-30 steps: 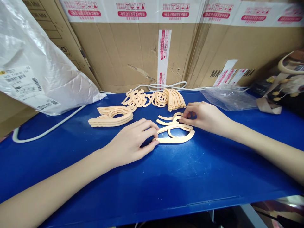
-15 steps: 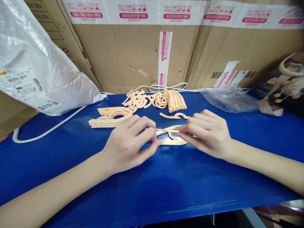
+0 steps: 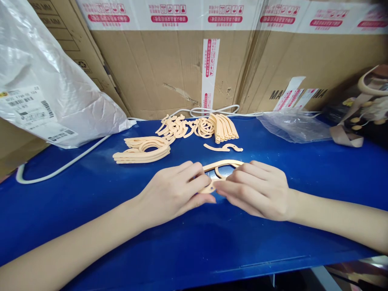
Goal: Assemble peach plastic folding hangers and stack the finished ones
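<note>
Both hands meet over a beige plastic folding hanger, low over the blue table. My left hand is closed around its left end, thumb below and fingers above. The fingertips of my right hand press on the same hanger near a flat end with a small hole, and the hand covers its right side. A curved inner part shows between the hands. Just behind lies one loose wavy hook piece, touched by neither hand.
Folded hangers are stacked at left. Behind are a pile of hooks and a row of hanger arms. Cardboard boxes stand at the back, with a white plastic parcel, a white cable and a clear bag.
Both hands have come closer together and slightly nearer to me. A thin strip held between them has tilted, and a flat end with a hole now shows at the fingertips.
</note>
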Demonstrator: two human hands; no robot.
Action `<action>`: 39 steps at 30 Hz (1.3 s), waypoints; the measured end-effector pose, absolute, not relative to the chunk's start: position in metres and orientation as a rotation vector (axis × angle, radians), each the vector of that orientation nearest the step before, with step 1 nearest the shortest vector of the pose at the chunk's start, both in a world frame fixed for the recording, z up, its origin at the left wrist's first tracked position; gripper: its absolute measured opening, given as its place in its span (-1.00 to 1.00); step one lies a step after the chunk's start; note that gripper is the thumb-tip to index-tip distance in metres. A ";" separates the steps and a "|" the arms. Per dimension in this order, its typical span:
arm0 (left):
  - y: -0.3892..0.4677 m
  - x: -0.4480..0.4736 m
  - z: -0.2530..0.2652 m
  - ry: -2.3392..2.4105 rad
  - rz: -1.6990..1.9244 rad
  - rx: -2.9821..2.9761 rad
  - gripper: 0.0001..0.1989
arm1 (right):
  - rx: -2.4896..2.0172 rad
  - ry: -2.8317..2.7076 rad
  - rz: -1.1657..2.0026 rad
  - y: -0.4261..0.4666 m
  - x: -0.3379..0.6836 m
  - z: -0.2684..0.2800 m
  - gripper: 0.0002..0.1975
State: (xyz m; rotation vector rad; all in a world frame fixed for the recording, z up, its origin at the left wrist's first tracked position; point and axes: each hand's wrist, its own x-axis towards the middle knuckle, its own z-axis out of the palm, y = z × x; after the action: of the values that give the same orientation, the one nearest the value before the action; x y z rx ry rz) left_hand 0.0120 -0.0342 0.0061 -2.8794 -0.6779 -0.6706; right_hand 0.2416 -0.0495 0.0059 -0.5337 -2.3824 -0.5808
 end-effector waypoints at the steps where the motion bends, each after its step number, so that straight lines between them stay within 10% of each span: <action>1: -0.033 0.011 0.007 -0.732 -0.673 -2.867 -0.65 | -0.575 -2.370 -0.514 -0.048 0.242 0.005 -0.93; 39: -0.022 0.007 0.006 -1.409 -0.853 -2.957 -0.76 | -0.657 -2.619 -0.285 -0.041 0.238 -0.003 -0.69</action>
State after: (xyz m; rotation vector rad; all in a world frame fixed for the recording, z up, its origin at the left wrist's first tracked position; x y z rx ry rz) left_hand 0.0073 -0.0223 0.0062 -2.9575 -1.4090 -0.8530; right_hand 0.2377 -0.0407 -0.0032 -0.6573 -2.6189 -0.2850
